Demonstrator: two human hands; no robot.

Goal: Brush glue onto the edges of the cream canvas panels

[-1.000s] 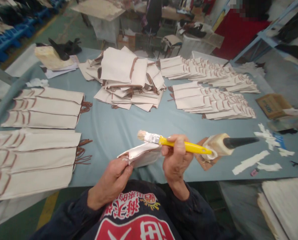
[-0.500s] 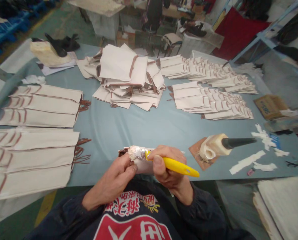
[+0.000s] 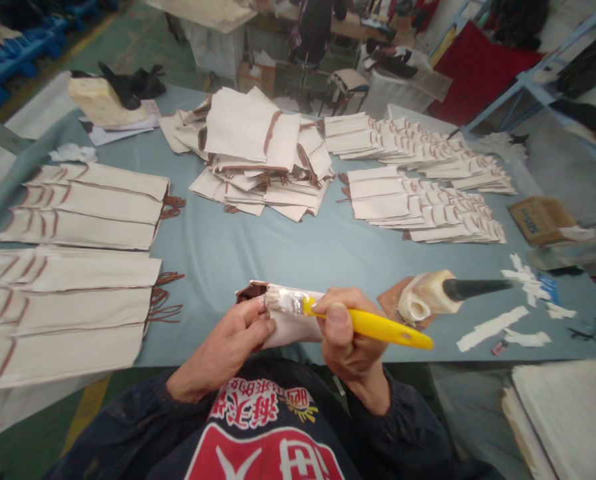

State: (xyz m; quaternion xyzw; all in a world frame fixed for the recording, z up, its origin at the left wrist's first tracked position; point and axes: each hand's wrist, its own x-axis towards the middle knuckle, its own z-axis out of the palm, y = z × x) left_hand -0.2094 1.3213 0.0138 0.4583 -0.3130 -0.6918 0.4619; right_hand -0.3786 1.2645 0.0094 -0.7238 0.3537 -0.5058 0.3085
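My right hand (image 3: 351, 333) is closed around the yellow handle of a paintbrush (image 3: 373, 325). Its pale bristles, with white stuff on them, lie against the upper edge of a cream fabric piece (image 3: 293, 331) with brown trim. My left hand (image 3: 233, 340) pinches that piece at its left end, thumb on top, close to the bristle tips. Dark brown material shows at the piece's far left corner. Right of my right hand stands a cream plastic bottle (image 3: 425, 298) with a long black nozzle, lying tilted on a brown square.
A messy heap of cream pieces (image 3: 251, 127) lies at the table's back. Overlapping rows (image 3: 378, 193) spread at the right, and more stacks (image 3: 93, 193) with brown cords at the left. White strips (image 3: 493, 328) and a cardboard box (image 3: 541, 219) are at the far right.
The paintbrush and my right hand have moved to the right along the piece. More of the piece's cream surface shows between my hands. My left hand keeps its pinch.
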